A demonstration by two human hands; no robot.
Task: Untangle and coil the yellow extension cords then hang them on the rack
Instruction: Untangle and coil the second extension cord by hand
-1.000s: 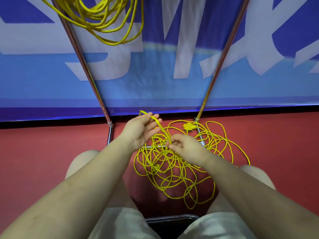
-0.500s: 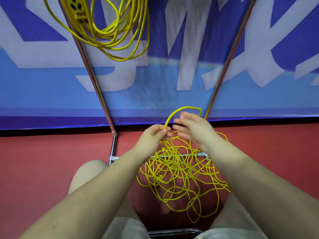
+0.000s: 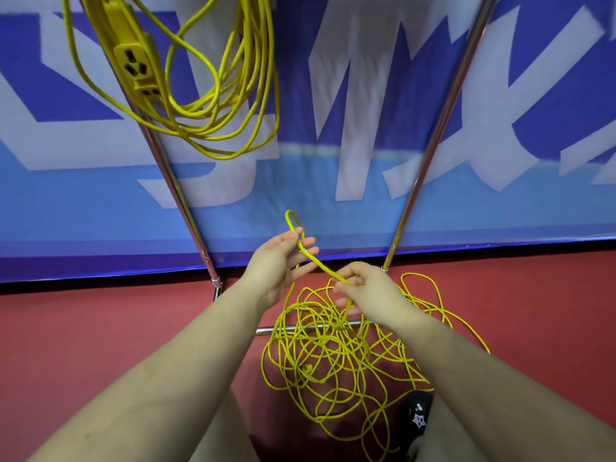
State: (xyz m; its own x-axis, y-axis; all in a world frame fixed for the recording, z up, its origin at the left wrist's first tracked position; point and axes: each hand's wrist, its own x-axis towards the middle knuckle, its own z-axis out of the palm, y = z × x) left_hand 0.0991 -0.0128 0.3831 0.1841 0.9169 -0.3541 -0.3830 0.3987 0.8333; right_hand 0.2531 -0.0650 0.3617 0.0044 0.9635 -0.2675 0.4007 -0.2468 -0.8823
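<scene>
A tangled yellow extension cord lies in a heap on the red floor between my knees, draped over the rack's low crossbar. A doubled strand rises from it. My left hand holds the strand's folded loop, which sticks up past my fingers. My right hand pinches the same strand lower down, just above the heap. A second yellow cord, coiled, hangs on the rack at the upper left, its socket block showing.
The rack's two chrome legs slant up left and right; its crossbar lies on the floor under the heap. A blue and white banner stands right behind. A black shoe shows at the lower right.
My right hand dropped from beside the left to pinch the strand lower down. The wide loop above my hands has been pulled narrow and taut. The camera tilted up, showing more of the hung coil.
</scene>
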